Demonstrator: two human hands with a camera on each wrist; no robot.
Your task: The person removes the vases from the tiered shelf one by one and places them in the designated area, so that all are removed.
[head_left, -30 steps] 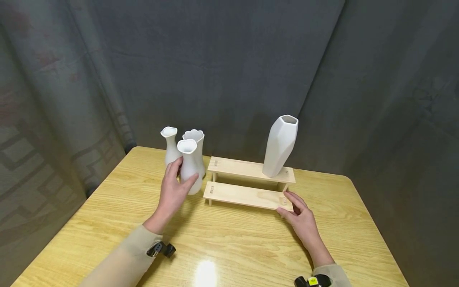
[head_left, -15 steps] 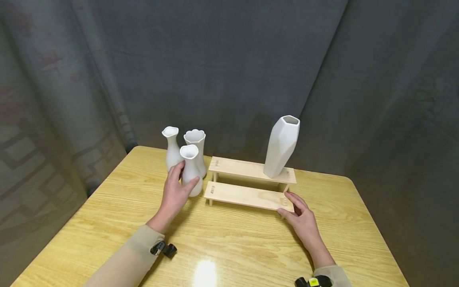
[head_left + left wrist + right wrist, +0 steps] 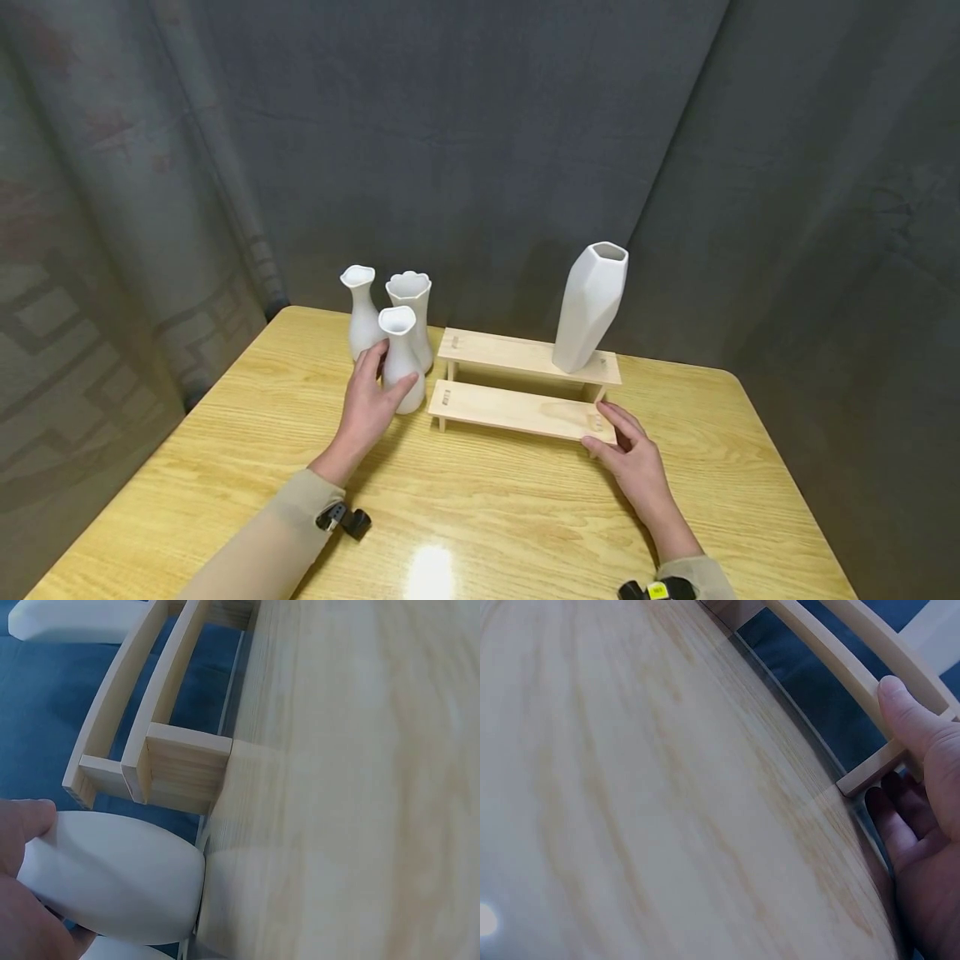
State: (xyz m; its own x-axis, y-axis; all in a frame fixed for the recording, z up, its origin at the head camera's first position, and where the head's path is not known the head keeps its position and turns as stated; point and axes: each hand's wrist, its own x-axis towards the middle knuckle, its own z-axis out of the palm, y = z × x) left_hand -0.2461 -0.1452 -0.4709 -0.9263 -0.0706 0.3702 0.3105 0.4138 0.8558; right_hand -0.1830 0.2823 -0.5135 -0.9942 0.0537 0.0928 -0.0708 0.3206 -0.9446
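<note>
My left hand (image 3: 367,406) holds a small white vase (image 3: 402,367) with a wavy rim, thumb on one side and fingers on the other. The vase is upright, and in the left wrist view its base meets the tabletop. Close behind it stand a slim-necked white vase (image 3: 362,315) and a scallop-rimmed white vase (image 3: 417,312). My right hand (image 3: 637,467) grips the right end of the lower board of a two-step wooden stand (image 3: 510,408), thumb at the front edge and fingers at the end. A tall faceted white vase (image 3: 588,308) stands on the upper board's right end.
The wooden table (image 3: 480,517) carries everything, with its far edge close behind the vases and stand. A grey curtain (image 3: 450,150) hangs behind it and along the sides. Between my left hand's vase and the stand's left end is a narrow gap.
My left hand's vase has come down and slightly to the right. The right hand stays on the stand, and the other vases keep their places.
</note>
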